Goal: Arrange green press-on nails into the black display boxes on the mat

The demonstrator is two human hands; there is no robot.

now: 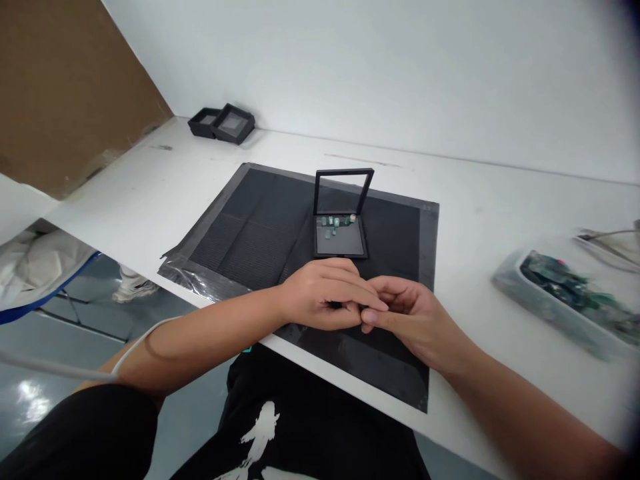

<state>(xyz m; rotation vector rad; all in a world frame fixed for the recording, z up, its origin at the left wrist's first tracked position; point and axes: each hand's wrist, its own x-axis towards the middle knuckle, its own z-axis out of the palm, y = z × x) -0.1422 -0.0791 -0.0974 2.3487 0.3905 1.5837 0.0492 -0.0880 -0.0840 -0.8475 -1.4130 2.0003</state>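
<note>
Where hands meet: left hand & right hand, fingertips touching over mat; can't tell if holding anything.
Case: open, lid up, just beyond hands; green bits inside.
Tray: on counter, far right.

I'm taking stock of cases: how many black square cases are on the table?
3. One open case stands on the black mat; two cases lie side by side at the table's far left corner, though those might be halves of one.

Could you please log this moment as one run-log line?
left hand, right hand: fingertips touching over black mat | open case: small green pieces inside | held item: unclear
</note>
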